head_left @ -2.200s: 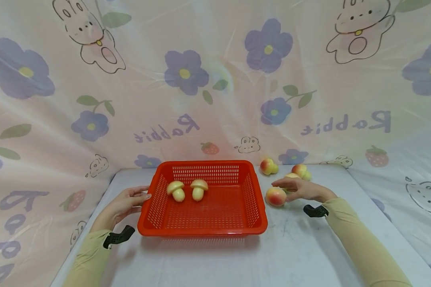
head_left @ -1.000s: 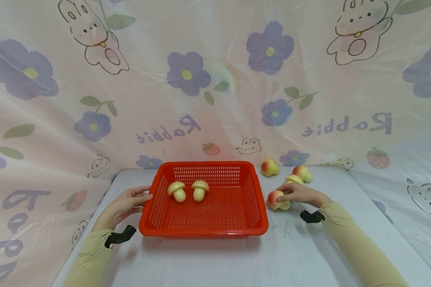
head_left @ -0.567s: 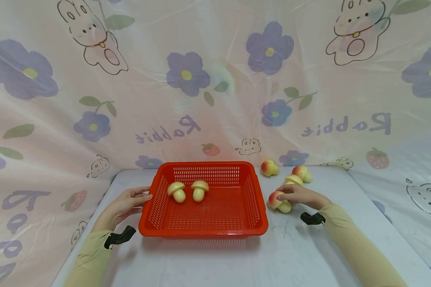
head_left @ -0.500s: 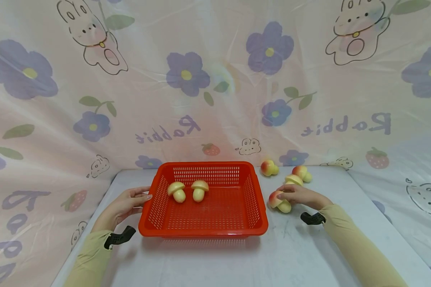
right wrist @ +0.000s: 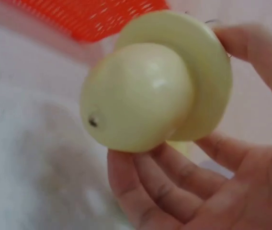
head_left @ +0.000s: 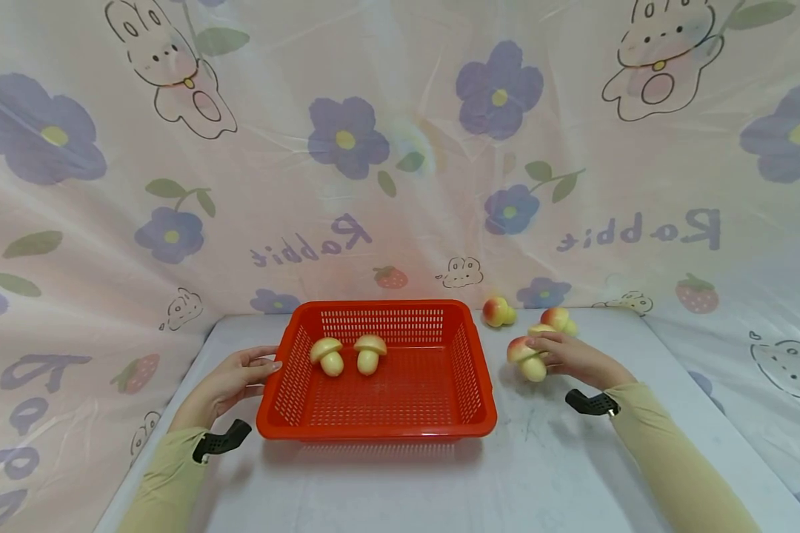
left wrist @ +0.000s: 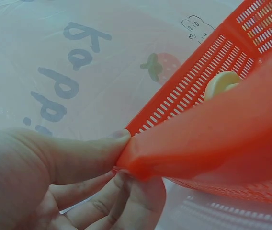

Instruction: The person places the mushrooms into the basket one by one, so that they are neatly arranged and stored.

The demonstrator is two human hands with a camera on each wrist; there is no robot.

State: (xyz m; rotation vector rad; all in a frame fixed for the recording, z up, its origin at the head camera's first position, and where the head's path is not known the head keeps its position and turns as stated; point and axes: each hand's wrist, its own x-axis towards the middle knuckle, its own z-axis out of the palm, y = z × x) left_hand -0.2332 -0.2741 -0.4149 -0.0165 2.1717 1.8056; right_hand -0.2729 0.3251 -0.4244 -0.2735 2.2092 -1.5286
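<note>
My left hand (head_left: 236,377) pinches the left rim of a red plastic basket (head_left: 376,431); in the left wrist view the thumb (left wrist: 90,155) lies over the rim and the fingers curl below it. To the right of the basket, my right hand (head_left: 576,359) holds a toy mushroom (head_left: 532,368) with a reddish cap, its stem pointing down and forward. The right wrist view has that mushroom's pale stem (right wrist: 136,96) close up, with thumb and fingers around it. Two more toy mushrooms, a left one (head_left: 331,361) and a right one (head_left: 368,357), lie inside the basket.
Behind my right hand lie more toy mushrooms: one near the basket's back corner (head_left: 498,312), another farther right (head_left: 558,320), and a third partly hidden by the hand (head_left: 541,328). A printed curtain (head_left: 427,222) hangs along the back of the white table (head_left: 400,488).
My right hand has come onto the front mushroom, turned it so its stem points forward, and raised it slightly off to the right. The left hand has stayed on the basket rim.
</note>
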